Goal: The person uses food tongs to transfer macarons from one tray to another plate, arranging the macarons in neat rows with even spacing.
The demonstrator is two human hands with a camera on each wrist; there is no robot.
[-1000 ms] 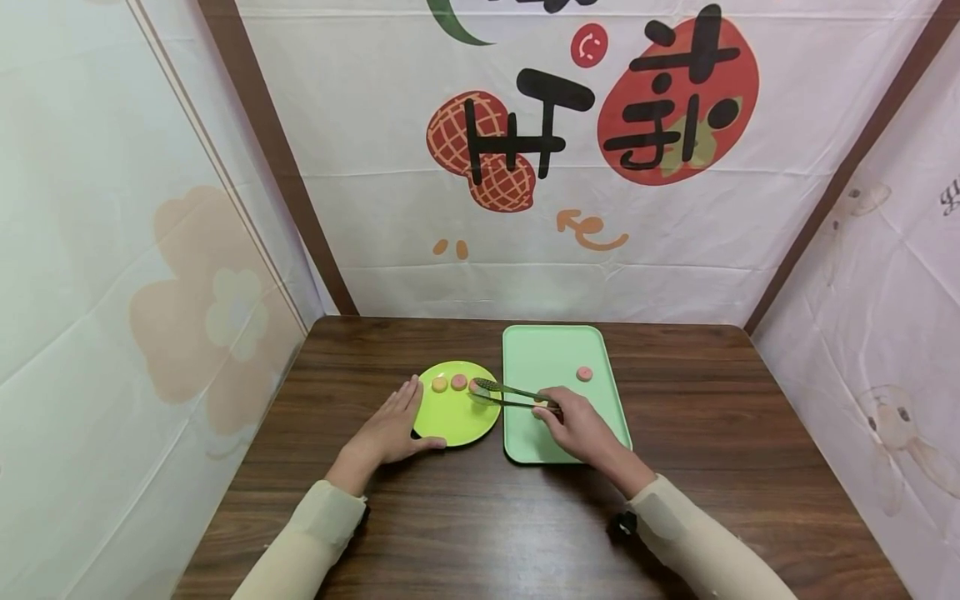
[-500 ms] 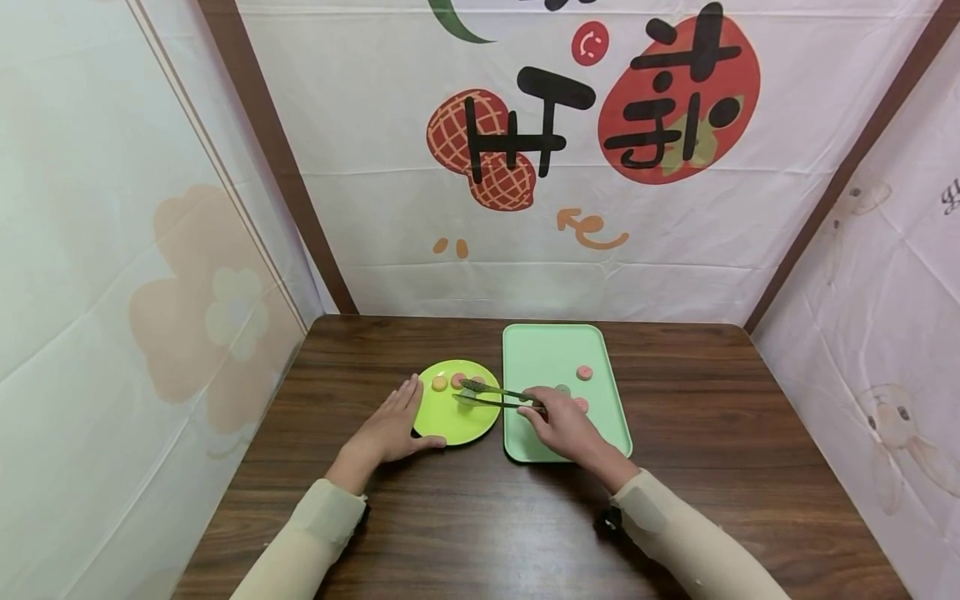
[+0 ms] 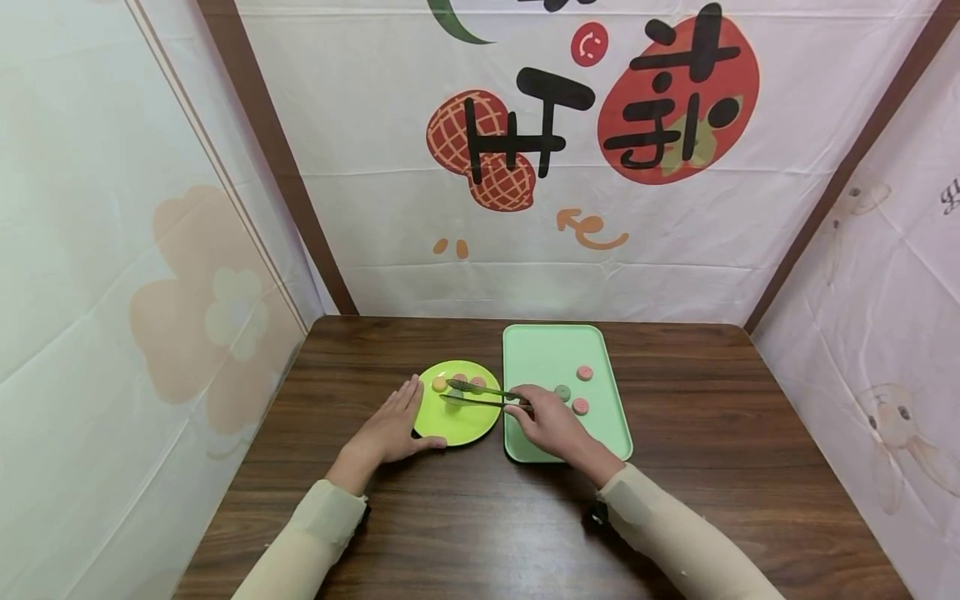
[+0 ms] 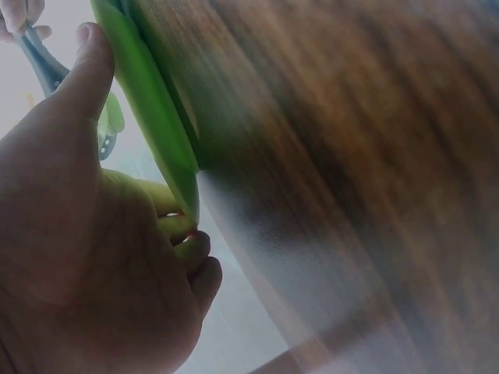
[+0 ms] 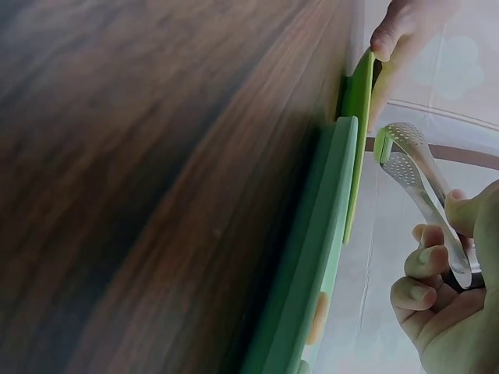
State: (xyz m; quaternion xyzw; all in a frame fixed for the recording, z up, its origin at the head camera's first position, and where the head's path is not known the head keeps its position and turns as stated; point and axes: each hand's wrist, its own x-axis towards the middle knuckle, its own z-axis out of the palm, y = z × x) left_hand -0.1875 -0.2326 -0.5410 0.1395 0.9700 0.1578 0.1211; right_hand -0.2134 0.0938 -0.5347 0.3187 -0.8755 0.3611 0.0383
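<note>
My left hand (image 3: 390, 425) rests at the left rim of a yellow-green plate (image 3: 461, 429), fingers straight along the edge and thumb on the near rim. My right hand (image 3: 551, 421) grips metal tongs (image 3: 480, 388) that reach left over the plate. Between the tongs' perforated tips is a green macaron-like disc (image 5: 382, 145), low above or on the plate; I cannot tell which. Behind it on the plate lie a yellow disc (image 3: 439, 384) and two pink ones, one pink disc (image 3: 478, 384) at right, the other partly hidden by the tongs.
Right of the plate, a mint-green tray (image 3: 536, 350) holds a pink disc (image 3: 585, 373), a green disc (image 3: 562, 392) and another pink disc (image 3: 581, 406). Both stand on a dark wooden table (image 3: 480, 517). Printed cloth walls (image 3: 390, 225) rise behind and at the sides.
My right hand has moved the tongs and the green disc leftward across the plate, uncovering green and pink discs on the tray. My left hand has stayed at the plate's rim.
</note>
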